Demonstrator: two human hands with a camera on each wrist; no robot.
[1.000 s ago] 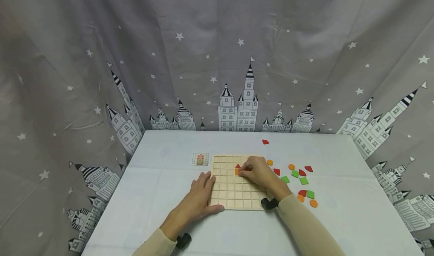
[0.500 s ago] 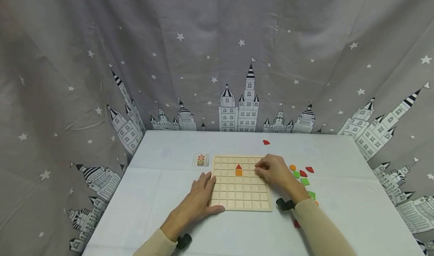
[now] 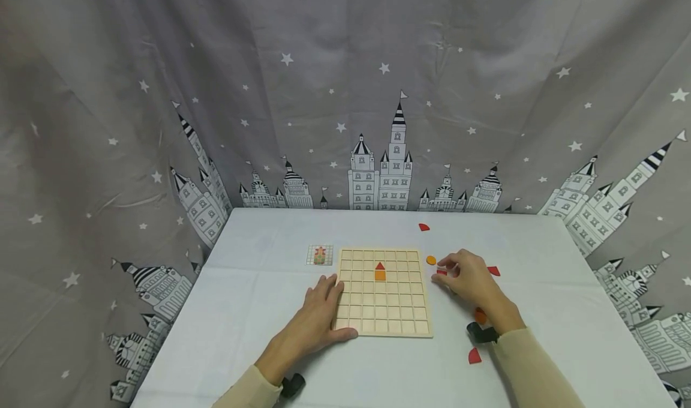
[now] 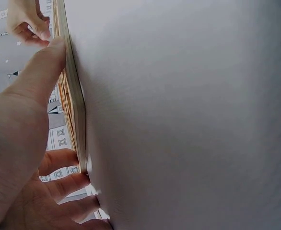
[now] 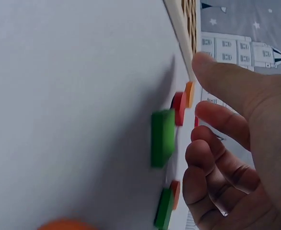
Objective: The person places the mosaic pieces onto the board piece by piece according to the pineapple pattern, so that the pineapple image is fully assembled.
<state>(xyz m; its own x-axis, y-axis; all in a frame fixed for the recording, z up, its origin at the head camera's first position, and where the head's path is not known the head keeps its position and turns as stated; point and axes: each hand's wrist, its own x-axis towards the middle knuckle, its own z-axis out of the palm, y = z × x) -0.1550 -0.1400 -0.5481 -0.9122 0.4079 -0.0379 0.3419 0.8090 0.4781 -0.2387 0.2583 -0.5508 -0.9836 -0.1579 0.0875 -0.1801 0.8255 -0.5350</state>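
My left hand (image 3: 313,321) rests on the left edge of a wooden grid board (image 3: 399,312), fingers spread. Its thumb lies at the board's near corner in the left wrist view. On the board, a red triangle (image 3: 380,266) sits right above an orange square (image 3: 380,275). Right of the board, my right hand (image 3: 469,279) hovers over a red quarter-circle piece (image 3: 441,271). The right wrist view has its thumb and index finger apart, holding nothing. Beneath them stand the red piece (image 5: 179,109), an orange disc (image 5: 189,94) and a green square (image 5: 163,139).
A small pattern card (image 3: 320,255) lies left of the board. One red quarter-circle (image 3: 424,227) is behind the board, another red piece (image 3: 474,356) near the right wrist. My right hand and arm cover several loose pieces. A grey curtain (image 3: 345,96) hangs behind the table.
My right hand has let go of the orange square below the red triangle and moved right, off the board, to the loose pieces. The left hand stays in place.
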